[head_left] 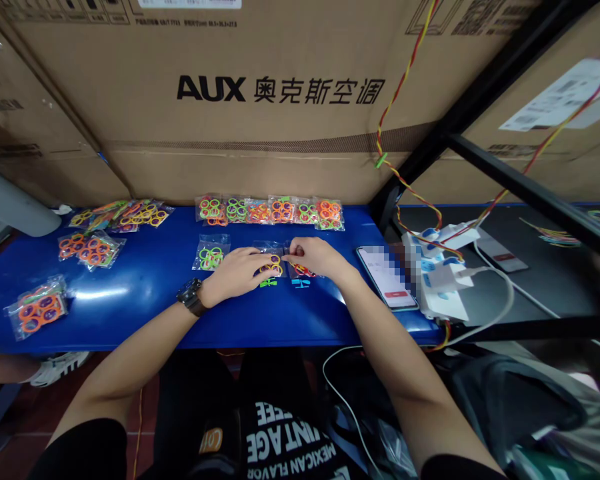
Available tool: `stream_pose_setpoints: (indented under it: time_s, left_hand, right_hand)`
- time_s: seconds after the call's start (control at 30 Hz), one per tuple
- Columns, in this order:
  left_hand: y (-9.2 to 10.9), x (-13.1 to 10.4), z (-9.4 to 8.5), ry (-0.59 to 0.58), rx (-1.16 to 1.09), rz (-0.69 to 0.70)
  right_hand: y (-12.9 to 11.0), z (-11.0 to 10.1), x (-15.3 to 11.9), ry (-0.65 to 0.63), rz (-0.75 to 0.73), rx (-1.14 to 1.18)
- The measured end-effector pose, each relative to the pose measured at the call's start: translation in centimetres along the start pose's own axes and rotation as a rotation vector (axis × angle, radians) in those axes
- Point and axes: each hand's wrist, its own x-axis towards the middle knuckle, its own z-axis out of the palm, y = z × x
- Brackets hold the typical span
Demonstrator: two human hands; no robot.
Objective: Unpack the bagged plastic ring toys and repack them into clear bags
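Note:
My left hand (237, 273), with a black watch (192, 297) on the wrist, lies over the blue table. Its fingers are stretched out and touch a clear packet of yellow and purple rings (276, 265). My right hand (316, 257) is closed, its thumb and index finger pinched at that packet's right side; what they grip is too small to make out. Beneath the right hand lies a packet with red pieces (304, 270), partly hidden. A small green piece (269, 283) and a small blue piece (301, 283) lie just in front. Left of my hands rests a packet of green rings (211, 257).
Several ring packets (283, 211) line the table's back edge, and more packets (97, 250) lie at the left. A phone (387, 277) and a white power strip (443, 287) with cables stand right. A large cardboard box (280, 133) and a black frame (450, 130) rise behind.

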Motion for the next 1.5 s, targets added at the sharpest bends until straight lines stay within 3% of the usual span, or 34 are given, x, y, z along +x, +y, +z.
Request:
stream_pose_setpoints:
  time_s: [0.13,0.23,0.4,0.57,0.67,0.8,0.93,1.13,1.27,1.43,1.5]
  left_hand:
    - [0.2,0.1,-0.2,0.012,0.023,0.004]
    - [0.4,0.3,-0.8,0.071,-0.008,0.023]
    - [-0.2,0.8,-4.8,0.233,0.007,-0.012]
    - [-3.7,-0.2,-10.3,0.35,0.003,-0.216]
    - [-7.3,-1.9,-11.5,0.29,-0.01,-0.312]
    - [-11.9,-4.2,-10.3,0.129,-0.231,-0.386]
    - [-14.2,-5.3,-8.4,0.054,-0.314,-0.431]
    - [-14.1,-5.2,-6.8,0.009,-0.137,-0.383]
    - [-13.5,-4.7,-6.1,0.016,-0.16,-0.299]
    - [-12.9,-4.4,-5.4,0.006,-0.175,-0.269]
    - [-12.7,-4.3,-5.2,-0.01,-0.184,-0.262]
  right_hand:
    - [-0.5,-0.3,-0.2,0.036,0.021,-0.03]
    - [-1.2,-0.7,-0.5,0.162,0.013,-0.022]
    - [-2.6,-0.3,-1.0,0.288,-0.084,0.023]
    - [-3.9,1.5,-1.3,0.221,-0.267,0.043]
    - [-5.5,2.6,-2.1,0.213,-0.34,0.006]
    - [-9.1,4.2,-3.2,0.101,-0.544,-0.076]
    - [-12.1,6.5,-2.7,0.039,-0.697,-0.241]
    - [-12.8,7.8,-1.1,-0.022,-0.778,-0.25]
    - [-12.1,6.9,-1.7,-0.088,-0.764,-0.113]
    - [-10.8,6.1,-2.4,-0.258,-0.704,0.146]
    - [-10.1,5.9,-2.4,-0.249,-0.656,0.27]
